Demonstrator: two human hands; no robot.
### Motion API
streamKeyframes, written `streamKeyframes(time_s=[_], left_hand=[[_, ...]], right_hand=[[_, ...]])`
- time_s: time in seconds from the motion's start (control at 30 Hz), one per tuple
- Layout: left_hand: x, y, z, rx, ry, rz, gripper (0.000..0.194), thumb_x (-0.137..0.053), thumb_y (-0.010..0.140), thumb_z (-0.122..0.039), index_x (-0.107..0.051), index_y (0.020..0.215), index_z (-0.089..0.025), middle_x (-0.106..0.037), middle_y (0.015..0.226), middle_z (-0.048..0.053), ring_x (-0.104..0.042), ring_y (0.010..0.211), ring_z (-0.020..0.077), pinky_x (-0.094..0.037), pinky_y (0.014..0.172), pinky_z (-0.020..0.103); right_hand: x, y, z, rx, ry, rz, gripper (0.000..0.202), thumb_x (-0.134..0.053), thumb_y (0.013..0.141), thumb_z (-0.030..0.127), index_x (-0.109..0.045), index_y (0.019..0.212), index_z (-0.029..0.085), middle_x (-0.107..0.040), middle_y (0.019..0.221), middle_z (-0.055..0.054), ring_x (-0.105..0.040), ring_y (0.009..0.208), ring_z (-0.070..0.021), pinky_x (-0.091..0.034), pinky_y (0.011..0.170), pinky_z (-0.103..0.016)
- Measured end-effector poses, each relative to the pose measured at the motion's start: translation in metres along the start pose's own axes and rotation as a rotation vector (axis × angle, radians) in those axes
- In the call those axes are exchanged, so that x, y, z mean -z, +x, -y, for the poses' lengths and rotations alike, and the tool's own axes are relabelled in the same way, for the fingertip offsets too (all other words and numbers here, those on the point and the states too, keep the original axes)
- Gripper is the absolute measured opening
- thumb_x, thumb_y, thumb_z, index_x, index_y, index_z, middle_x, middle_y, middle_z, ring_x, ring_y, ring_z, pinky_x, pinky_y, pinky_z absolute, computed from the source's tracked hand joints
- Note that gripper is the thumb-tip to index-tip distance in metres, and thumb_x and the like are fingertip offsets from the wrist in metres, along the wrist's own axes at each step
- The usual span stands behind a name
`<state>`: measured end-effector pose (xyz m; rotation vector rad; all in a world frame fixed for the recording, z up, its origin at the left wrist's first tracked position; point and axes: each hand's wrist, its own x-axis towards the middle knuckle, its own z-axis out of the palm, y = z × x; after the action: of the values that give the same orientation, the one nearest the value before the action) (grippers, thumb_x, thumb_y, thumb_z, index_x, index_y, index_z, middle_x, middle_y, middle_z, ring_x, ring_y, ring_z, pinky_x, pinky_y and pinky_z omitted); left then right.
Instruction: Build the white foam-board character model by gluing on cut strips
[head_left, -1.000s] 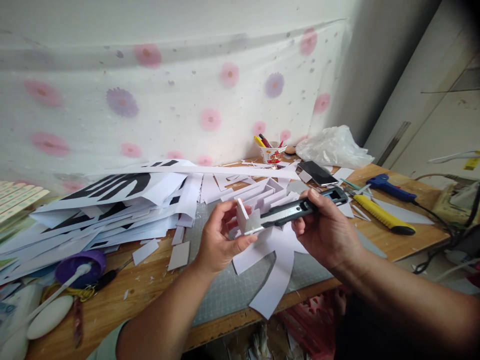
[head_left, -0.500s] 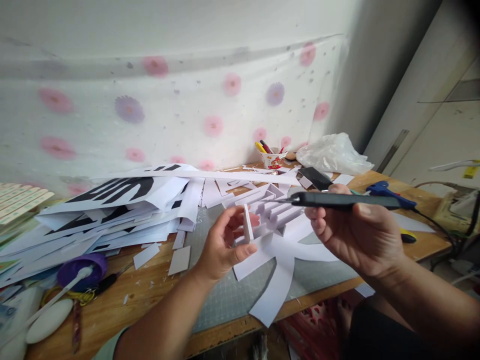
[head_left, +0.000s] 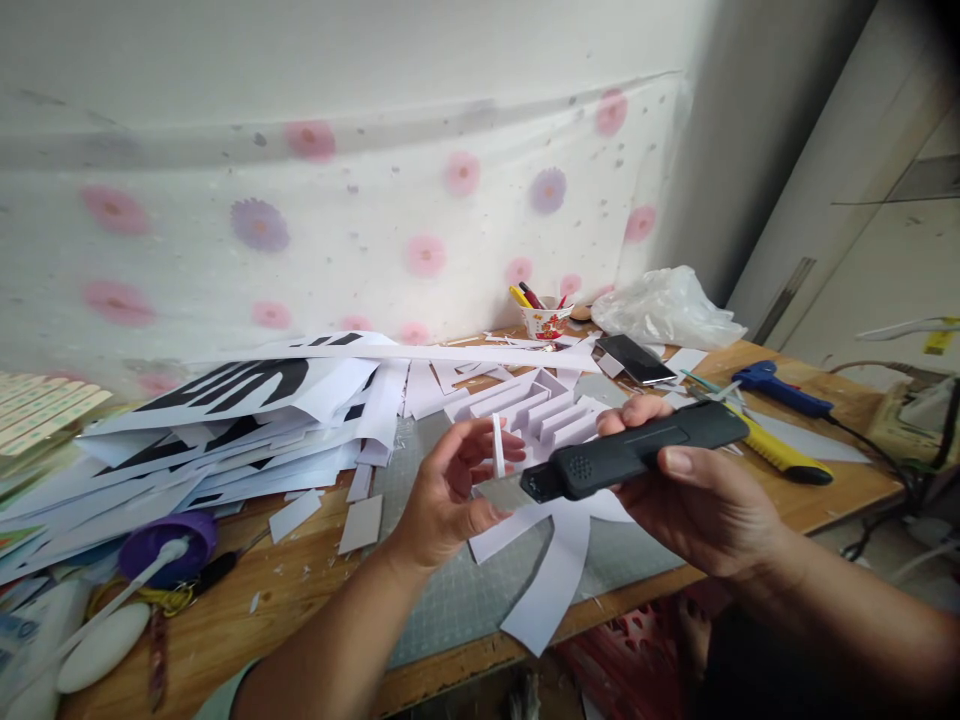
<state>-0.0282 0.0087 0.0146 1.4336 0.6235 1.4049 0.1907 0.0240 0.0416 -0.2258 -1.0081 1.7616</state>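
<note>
While holding a small, smooth white slab upright and edge-on in the half-curled fingers of the left hand, clasping a matte black cutter in the right hand, with fingers closed snugly round the rounded, dotted casing; pointing a flat metal blade leftward, below the slab and close to the left thumb; cannot tell whether touching either.

Can see just beyond the cutter a white construction of thin upright ribs, too overlapped to count; below, one curved, flat white strip, jutting over the front edge of a grey, finely gridded cutting mat; under that, a wood-grained bench.

Farther left, can count two loose white cards, one purple bowl and a sprawling paper stack, printed with bold black strokes, not readable as words; across the stack, one long white strip.

Towards the back, can find one cup holding several pens, with red printing too small to read; to the right, one glossy black phone, one crinkled clear plastic bag, one blue glue gun, one yellow ridged-handled tool; behind everything, a wrinkled plastic sheet with pink and violet flowers.
</note>
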Motion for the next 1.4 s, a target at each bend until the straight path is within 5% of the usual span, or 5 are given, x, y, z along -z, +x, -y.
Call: streamKeyframes(time_s=[0.3, 1.4], left_hand=[[-0.0001, -0.0005, -0.0041, 0.006, 0.082, -0.005, 0.057, -0.083, 0.058, -0.027, -0.058, 0.109, -0.022, -0.068, 0.105, 0.005, -0.062, 0.097, 0.0190, -0.049, 0.084, 0.028], [0.0029, -0.0010, -0.0061, -0.028, 0.154, 0.065, 0.060, -0.084, 0.056, -0.022, -0.060, 0.110, -0.028, -0.066, 0.108, 0.002, -0.059, 0.100, 0.0198, -0.045, 0.091, 0.031]], right_hand=[[0.0029, 0.0019, -0.0038, -0.040, -0.029, -0.055, 0.017, -0.072, 0.067, 0.023, -0.069, 0.083, 0.024, -0.070, 0.086, 0.001, -0.064, 0.069, -0.0079, -0.054, 0.061, -0.013], [0.0051, 0.0090, 0.0006, -0.018, -0.031, -0.119, 0.016, -0.071, 0.063, 0.020, -0.067, 0.078, 0.022, -0.069, 0.081, 0.000, -0.063, 0.070, -0.0091, -0.054, 0.060, -0.015]])
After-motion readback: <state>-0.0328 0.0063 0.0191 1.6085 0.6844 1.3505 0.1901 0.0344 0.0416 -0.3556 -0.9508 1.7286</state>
